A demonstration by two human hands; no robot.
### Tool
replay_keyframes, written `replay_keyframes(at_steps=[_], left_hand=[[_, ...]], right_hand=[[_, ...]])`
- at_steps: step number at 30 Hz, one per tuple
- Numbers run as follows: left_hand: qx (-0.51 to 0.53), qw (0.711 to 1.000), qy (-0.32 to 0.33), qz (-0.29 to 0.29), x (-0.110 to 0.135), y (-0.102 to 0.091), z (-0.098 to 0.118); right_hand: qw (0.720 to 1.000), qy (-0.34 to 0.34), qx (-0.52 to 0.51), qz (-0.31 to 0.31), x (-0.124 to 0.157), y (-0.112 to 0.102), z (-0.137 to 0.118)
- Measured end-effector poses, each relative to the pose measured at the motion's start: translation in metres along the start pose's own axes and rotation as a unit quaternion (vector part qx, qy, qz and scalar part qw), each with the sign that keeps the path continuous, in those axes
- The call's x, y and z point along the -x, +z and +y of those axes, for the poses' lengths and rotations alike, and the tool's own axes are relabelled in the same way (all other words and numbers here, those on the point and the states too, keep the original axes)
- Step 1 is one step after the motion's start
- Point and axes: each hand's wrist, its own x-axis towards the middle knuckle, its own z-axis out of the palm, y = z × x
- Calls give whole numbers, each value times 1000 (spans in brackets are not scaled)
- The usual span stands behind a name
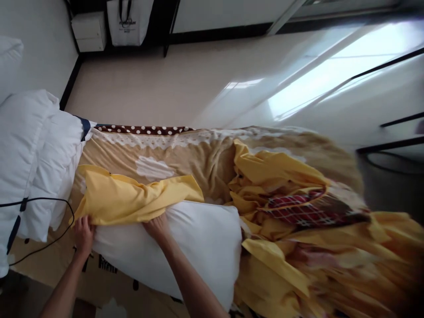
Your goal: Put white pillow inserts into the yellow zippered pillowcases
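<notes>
A white pillow (205,238) lies on the bed, its left end covered by a yellow pillowcase (115,196). My left hand (84,236) is closed on the pillowcase's near left corner. Farther right, my right hand (157,224) grips the near edge of the same pillowcase, with its fingertips partly hidden under the cloth. The right part of the pillow is bare. Beyond it, to the right, lies a crumpled heap of yellow bedding (274,172) with a red checked patch.
White pillows (36,154) are stacked at the left end of the tan patterned blanket (185,152). A black cable (62,201) runs beside my left hand. Past the bed lie a shiny floor (149,92), a white box (89,31) and a white tote bag (129,26).
</notes>
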Motion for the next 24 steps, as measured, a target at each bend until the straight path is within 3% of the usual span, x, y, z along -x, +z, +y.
replay_keyframes(at_steps=[4,6,7,9,12,14,17,21,24], left_hand=[[68,996,-23,44,29,17,-8],[66,997,-15,43,38,21,-3],[61,997,-8,45,39,21,-1],[56,996,2,64,37,19,-1],[57,994,11,92,25,13,-9],[46,995,7,87,14,8,-13],[14,998,-31,54,-6,5,-11],[5,990,-142,-17,-31,5,2],[14,983,-180,-19,-26,0,11]], right_hand=[[994,-78,74,21,89,18,-55],[974,-209,77,32,143,44,-77],[968,-239,76,18,165,59,-84],[970,-230,76,12,190,86,-87],[977,-197,76,-4,179,106,-72],[973,-213,84,-21,154,101,-59],[965,-238,99,-48,124,77,-50],[965,-230,90,-92,104,41,-53],[968,-207,83,-114,87,26,-58]])
